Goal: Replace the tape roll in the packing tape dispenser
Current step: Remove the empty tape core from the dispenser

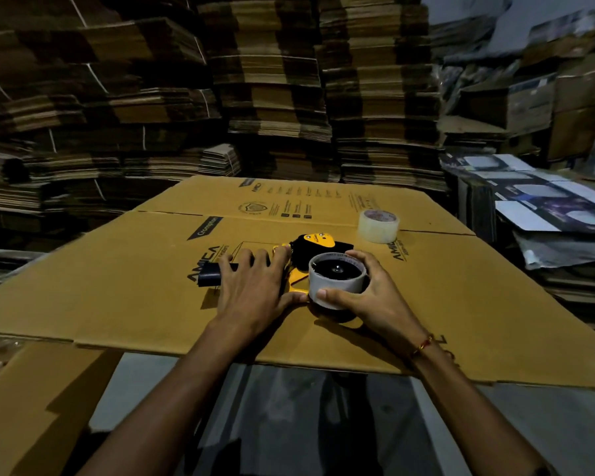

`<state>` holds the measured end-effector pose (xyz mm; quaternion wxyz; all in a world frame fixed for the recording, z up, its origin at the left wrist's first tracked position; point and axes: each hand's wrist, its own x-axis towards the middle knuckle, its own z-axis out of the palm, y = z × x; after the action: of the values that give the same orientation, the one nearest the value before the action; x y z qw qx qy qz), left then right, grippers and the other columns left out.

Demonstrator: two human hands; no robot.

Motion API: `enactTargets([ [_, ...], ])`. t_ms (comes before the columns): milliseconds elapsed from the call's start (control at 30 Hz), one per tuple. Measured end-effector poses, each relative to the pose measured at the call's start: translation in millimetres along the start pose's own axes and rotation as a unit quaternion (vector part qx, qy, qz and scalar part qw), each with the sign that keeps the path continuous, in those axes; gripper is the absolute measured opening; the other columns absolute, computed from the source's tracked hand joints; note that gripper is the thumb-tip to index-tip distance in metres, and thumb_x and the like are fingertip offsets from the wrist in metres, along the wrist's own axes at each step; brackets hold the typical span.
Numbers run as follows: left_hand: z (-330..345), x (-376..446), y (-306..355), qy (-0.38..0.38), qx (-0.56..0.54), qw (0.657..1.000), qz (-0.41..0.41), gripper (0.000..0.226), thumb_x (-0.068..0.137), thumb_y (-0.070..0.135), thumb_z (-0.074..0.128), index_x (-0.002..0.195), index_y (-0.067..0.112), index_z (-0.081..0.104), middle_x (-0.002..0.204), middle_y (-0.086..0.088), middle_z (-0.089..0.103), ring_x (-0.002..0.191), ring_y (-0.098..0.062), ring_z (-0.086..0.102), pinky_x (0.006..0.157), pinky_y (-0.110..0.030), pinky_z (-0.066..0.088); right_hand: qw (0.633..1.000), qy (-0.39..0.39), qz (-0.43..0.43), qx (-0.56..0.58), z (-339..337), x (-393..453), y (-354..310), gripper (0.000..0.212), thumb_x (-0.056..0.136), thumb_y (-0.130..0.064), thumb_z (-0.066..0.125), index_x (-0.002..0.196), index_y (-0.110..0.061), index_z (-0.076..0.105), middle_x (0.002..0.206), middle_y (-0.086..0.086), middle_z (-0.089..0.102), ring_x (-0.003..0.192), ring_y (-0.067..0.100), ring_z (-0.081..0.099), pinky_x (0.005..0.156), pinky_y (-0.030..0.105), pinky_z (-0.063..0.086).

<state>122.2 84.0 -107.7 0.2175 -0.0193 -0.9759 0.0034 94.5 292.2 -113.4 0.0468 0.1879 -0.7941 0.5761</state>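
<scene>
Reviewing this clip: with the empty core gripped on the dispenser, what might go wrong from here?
The right hand grips the empty core only at its rim, so it may slip. The left hand merely presses the dispenser flat; pulling could drag it across the cardboard sheet. The new tape roll could get knocked.

My left hand (255, 286) presses flat on the yellow-and-black dispenser (310, 249) lying on the flattened carton (117, 286); my right hand (368, 293) wraps the empty grey core (334, 280) on its hub; a clear tape roll (378, 225) sits at one o'clock
</scene>
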Motion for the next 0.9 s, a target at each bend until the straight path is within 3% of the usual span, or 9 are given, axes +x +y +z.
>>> enactTargets([
  [133,-8,2,-1,-0.039,-0.009,0.999,0.005,0.085,0.084,0.078,0.036,0.149,0.029,0.014,0.143,-0.007,0.046,0.132,-0.030,0.038,0.108,-0.055,0.026,1.000,-0.004,-0.002,-0.011,-1,-4,-1,0.095,0.070,-0.038,0.086,0.147,-0.028,0.032,0.139,-0.008,0.049,0.124,0.012,0.050,0.103,0.033,0.048],
  [267,-28,24,-22,-0.176,-0.085,0.981,-0.014,0.095,0.083,0.072,0.050,0.154,0.025,0.008,0.145,-0.011,0.050,0.128,-0.032,0.049,0.104,-0.048,0.037,1.000,-0.025,-0.002,-0.008,-6,-6,1,0.093,0.069,-0.036,0.087,0.146,-0.033,0.034,0.141,-0.008,0.049,0.127,0.012,0.050,0.104,0.034,0.048],
  [367,-34,36,-38,-0.248,-0.109,0.962,-0.037,0.082,0.073,0.069,0.066,0.135,0.019,0.046,0.126,-0.008,0.062,0.108,-0.025,0.058,0.090,-0.040,0.050,0.999,-0.024,-0.015,-0.024,-8,-8,1,0.092,0.066,-0.036,0.089,0.141,-0.037,0.037,0.137,-0.012,0.051,0.125,0.007,0.050,0.103,0.034,0.048],
  [433,-29,31,-38,-0.203,-0.121,0.971,-0.019,0.063,0.073,0.063,0.070,0.119,0.021,0.057,0.115,-0.003,0.065,0.100,-0.021,0.059,0.085,-0.038,0.052,0.997,-0.016,-0.038,-0.058,-8,-8,1,0.094,0.065,-0.037,0.089,0.141,-0.038,0.035,0.138,-0.013,0.049,0.127,0.006,0.047,0.105,0.033,0.046],
  [533,-17,12,-27,-0.045,-0.047,0.998,0.000,0.053,0.080,0.060,0.064,0.116,0.022,0.055,0.110,0.000,0.063,0.094,-0.020,0.059,0.079,-0.036,0.050,0.985,0.024,-0.096,-0.143,-6,-6,-2,0.096,0.068,-0.031,0.088,0.146,-0.030,0.032,0.141,-0.009,0.042,0.130,0.008,0.041,0.106,0.026,0.041],
  [600,-10,3,-17,0.020,-0.019,0.999,-0.018,0.047,0.084,0.057,0.061,0.114,0.022,0.051,0.102,0.001,0.061,0.081,-0.019,0.058,0.069,-0.035,0.051,0.969,0.061,-0.127,-0.204,-3,-4,-4,0.097,0.070,-0.029,0.087,0.147,-0.022,0.030,0.141,-0.003,0.037,0.130,0.011,0.038,0.103,0.022,0.039],
  [700,-9,-4,-2,0.039,0.000,0.998,-0.050,0.034,0.087,0.046,0.060,0.104,0.021,0.044,0.080,0.001,0.056,0.067,-0.023,0.056,0.057,-0.031,0.043,0.951,0.094,-0.143,-0.258,1,-1,-2,0.100,0.070,-0.033,0.087,0.148,-0.020,0.026,0.142,0.000,0.033,0.130,0.017,0.039,0.101,0.027,0.044],
  [800,-9,-10,8,0.059,0.011,0.996,-0.060,0.029,0.088,0.041,0.059,0.102,0.022,0.043,0.074,0.002,0.054,0.061,-0.022,0.055,0.054,-0.029,0.036,0.948,0.103,-0.135,-0.268,1,3,2,0.104,0.070,-0.044,0.084,0.150,-0.020,0.023,0.144,0.001,0.034,0.131,0.018,0.039,0.104,0.035,0.046],
  [900,-4,-12,9,0.100,0.007,0.994,-0.037,0.041,0.088,0.063,0.050,0.098,0.023,0.045,0.074,0.003,0.055,0.056,-0.016,0.047,0.051,-0.029,0.033,0.952,0.106,-0.139,-0.252,0,5,4,0.101,0.071,-0.043,0.083,0.149,-0.020,0.024,0.142,0.001,0.035,0.129,0.015,0.039,0.103,0.032,0.046],
])
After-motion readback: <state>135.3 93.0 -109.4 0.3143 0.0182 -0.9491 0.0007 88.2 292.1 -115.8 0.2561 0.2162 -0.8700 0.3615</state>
